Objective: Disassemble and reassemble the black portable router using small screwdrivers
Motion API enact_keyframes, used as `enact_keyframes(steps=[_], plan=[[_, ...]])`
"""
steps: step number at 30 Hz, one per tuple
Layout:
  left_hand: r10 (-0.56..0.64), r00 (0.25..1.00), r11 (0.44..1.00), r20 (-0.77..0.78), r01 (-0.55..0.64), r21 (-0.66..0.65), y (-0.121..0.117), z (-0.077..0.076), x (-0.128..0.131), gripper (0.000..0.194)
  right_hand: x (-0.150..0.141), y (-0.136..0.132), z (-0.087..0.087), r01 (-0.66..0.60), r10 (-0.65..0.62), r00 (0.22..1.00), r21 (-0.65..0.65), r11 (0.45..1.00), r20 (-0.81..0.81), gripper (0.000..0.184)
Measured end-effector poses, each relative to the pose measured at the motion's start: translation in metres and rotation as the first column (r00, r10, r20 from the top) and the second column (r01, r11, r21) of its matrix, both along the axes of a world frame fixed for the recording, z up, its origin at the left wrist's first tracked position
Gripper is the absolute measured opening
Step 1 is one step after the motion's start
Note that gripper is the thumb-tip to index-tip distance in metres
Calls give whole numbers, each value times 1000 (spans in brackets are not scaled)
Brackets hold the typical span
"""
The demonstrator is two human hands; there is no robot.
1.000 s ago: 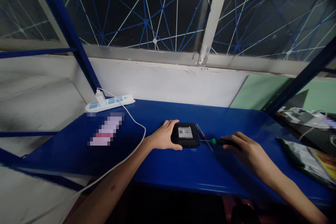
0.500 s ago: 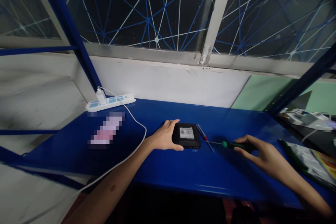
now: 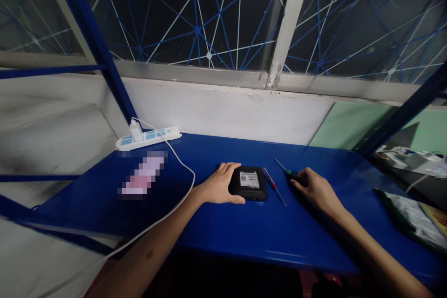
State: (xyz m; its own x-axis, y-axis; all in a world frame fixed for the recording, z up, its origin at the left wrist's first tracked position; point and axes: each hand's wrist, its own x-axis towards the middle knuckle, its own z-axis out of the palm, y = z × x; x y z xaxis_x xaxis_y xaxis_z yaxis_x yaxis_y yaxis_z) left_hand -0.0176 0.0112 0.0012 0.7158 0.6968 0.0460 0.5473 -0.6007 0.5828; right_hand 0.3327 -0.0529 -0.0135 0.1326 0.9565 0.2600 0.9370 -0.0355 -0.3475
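A flat black box-like device with a white printed label (image 3: 249, 180) lies on the blue table (image 3: 223, 228). My left hand (image 3: 220, 184) grips its left side, thumb at the near edge and fingers at the far edge. Just right of the device lies a thin screwdriver with a red and clear handle (image 3: 274, 186). Farther right, my right hand (image 3: 316, 187) is closed around the dark handle of a green-collared screwdriver (image 3: 287, 172). Its metal shaft points away and to the left, low over the table or touching it. My palm hides most of the handle.
A white power strip (image 3: 150, 137) with a plugged-in charger stands at the back left. Its white cable (image 3: 193, 174) runs across the table and my left forearm. A blurred-out pinkish object (image 3: 143, 173) lies left. A green-edged plastic packet (image 3: 412, 216) is at the right.
My right hand has moved left and away from me with the green-collared screwdriver, whose shaft has swung from pointing left to pointing toward the back. My left hand stays on the device.
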Motion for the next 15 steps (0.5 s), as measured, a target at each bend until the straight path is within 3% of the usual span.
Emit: enact_keyframes(steps=[3, 6, 10, 15], plan=[[-5, 1000, 1000, -3, 5, -6, 0, 2, 0, 114, -10, 16, 13, -41, 28, 991, 102, 994, 128, 37], [-4, 1000, 1000, 6, 4, -22, 0, 2, -1, 118, -32, 28, 37, -161, 157, 987, 149, 976, 34, 43], [6, 1000, 999, 6, -5, -38, -1, 2, -1, 114, -69, 35, 55, -470, 463, 874, -17, 882, -148, 47], [20, 1000, 999, 8, -20, -29, -3, 3, -1, 112, -87, 32, 42, -547, 534, 837, -178, 818, -119, 78]])
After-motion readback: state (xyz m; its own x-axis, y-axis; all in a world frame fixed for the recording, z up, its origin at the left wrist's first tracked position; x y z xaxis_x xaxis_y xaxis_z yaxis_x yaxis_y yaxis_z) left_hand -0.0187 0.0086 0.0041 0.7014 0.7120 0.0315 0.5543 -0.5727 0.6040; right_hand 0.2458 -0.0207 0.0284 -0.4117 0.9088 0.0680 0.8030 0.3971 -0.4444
